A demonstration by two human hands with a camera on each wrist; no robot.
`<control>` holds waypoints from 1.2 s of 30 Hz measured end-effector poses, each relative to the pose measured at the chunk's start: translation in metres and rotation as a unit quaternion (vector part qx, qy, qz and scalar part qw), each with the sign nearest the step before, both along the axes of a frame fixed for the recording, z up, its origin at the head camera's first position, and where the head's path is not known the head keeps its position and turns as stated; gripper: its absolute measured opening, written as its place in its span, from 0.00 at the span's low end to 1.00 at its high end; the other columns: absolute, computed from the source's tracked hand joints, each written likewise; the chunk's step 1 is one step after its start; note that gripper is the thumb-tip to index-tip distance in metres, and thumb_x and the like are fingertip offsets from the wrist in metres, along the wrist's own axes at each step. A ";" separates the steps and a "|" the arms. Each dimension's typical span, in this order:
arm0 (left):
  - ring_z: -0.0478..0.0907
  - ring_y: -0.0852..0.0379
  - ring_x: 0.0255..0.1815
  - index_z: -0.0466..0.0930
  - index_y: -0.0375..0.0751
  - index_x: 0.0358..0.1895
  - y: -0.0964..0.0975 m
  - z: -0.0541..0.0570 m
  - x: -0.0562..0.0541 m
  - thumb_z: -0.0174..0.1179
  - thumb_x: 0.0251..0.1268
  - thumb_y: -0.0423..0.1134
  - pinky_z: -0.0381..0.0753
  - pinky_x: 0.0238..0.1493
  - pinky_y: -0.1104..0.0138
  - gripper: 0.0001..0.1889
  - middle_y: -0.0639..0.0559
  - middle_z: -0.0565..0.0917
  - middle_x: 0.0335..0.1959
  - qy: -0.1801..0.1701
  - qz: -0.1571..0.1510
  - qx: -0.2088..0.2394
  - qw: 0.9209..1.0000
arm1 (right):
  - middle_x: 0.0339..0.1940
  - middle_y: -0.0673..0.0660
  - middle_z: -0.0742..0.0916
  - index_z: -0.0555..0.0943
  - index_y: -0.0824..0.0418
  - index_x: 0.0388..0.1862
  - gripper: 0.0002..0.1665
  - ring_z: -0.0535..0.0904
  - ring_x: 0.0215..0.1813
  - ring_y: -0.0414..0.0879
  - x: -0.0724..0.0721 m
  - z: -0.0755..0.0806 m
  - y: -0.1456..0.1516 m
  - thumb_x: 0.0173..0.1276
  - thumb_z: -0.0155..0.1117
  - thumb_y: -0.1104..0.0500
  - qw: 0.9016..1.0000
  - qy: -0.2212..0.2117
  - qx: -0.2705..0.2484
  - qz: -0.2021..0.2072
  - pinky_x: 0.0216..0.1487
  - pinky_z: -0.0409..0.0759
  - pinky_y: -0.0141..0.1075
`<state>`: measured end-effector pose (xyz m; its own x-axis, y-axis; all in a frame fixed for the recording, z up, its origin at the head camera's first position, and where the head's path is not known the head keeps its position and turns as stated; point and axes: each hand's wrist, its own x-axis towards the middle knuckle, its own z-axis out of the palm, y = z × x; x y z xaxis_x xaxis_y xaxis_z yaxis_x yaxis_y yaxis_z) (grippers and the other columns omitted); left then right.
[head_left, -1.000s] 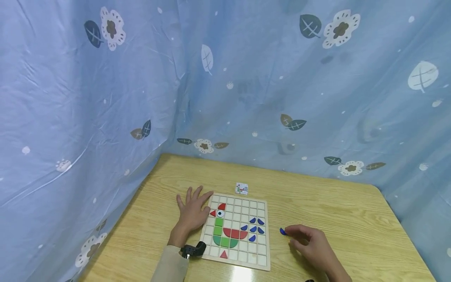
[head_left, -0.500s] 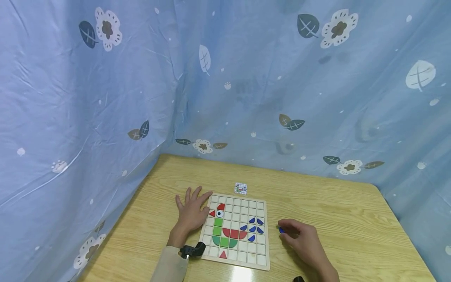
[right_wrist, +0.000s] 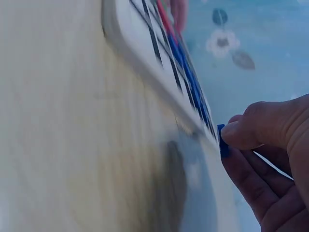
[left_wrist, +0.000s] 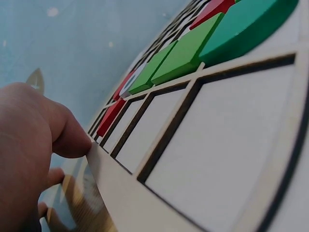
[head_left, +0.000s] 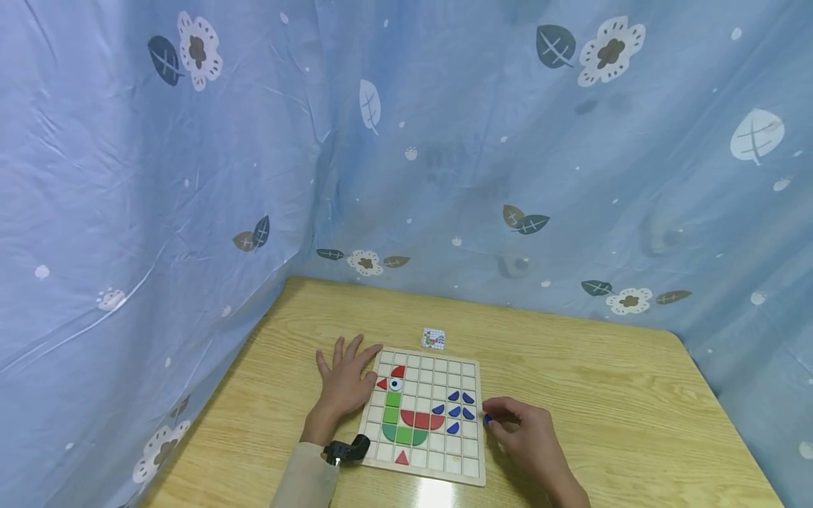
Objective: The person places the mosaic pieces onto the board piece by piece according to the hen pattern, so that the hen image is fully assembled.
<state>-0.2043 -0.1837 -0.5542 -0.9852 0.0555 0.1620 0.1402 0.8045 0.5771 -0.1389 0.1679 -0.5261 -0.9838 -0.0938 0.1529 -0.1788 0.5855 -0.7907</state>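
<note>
A square wooden grid board (head_left: 442, 461) lies on the table, with red, green and blue pieces forming a bird shape. My left hand (head_left: 344, 386) rests at its left edge, fingers spread; in the left wrist view the thumb (left_wrist: 72, 137) touches the board's rim. Beside the right edge my right hand (head_left: 528, 428) pinches a small blue block (right_wrist: 223, 141) between thumb and fingers. Several blue pieces (head_left: 454, 411) sit in cells at the board's right side. A round eye piece (head_left: 395, 384) and a red triangle (head_left: 402, 458) are among the others.
Behind the board a small picture card (head_left: 434, 339) shows a similar bird pattern on a grid. The wooden table (head_left: 603, 381) reaches back to a blue patterned curtain (head_left: 444, 176), which also hangs along the left side.
My right hand has picked up the blue block from the table and carried it left to the board's right edge. The left hand has stayed in place.
</note>
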 end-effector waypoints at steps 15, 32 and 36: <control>0.45 0.25 0.90 0.80 0.54 0.76 -0.001 -0.001 -0.003 0.60 0.71 0.41 0.26 0.78 0.19 0.29 0.38 0.66 0.86 -0.003 0.003 -0.006 1.000 | 0.41 0.45 0.95 0.94 0.54 0.43 0.21 0.91 0.43 0.37 0.014 -0.008 -0.037 0.59 0.77 0.77 1.000 0.025 0.008 0.003 0.50 0.91 0.34; 0.46 0.24 0.90 0.81 0.53 0.76 -0.001 -0.001 -0.003 0.60 0.71 0.41 0.26 0.78 0.19 0.29 0.37 0.67 0.86 0.003 0.002 0.002 1.000 | 0.44 0.46 0.95 0.94 0.54 0.46 0.20 0.92 0.45 0.39 0.017 -0.004 -0.039 0.61 0.77 0.75 0.998 0.041 0.053 -0.010 0.52 0.91 0.37; 0.48 0.23 0.89 0.79 0.47 0.77 -0.003 -0.003 -0.001 0.60 0.68 0.39 0.25 0.78 0.19 0.31 0.34 0.68 0.84 0.009 0.005 0.023 1.000 | 0.43 0.45 0.95 0.94 0.56 0.45 0.18 0.90 0.42 0.35 0.015 0.001 -0.027 0.61 0.78 0.74 0.991 0.112 0.058 -0.033 0.50 0.92 0.40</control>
<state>-0.2056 -0.1868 -0.5571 -0.9825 0.0370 0.1826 0.1428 0.7789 0.6107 -0.1237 0.1406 -0.5250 -0.9306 -0.0607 0.3611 -0.3017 0.6857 -0.6624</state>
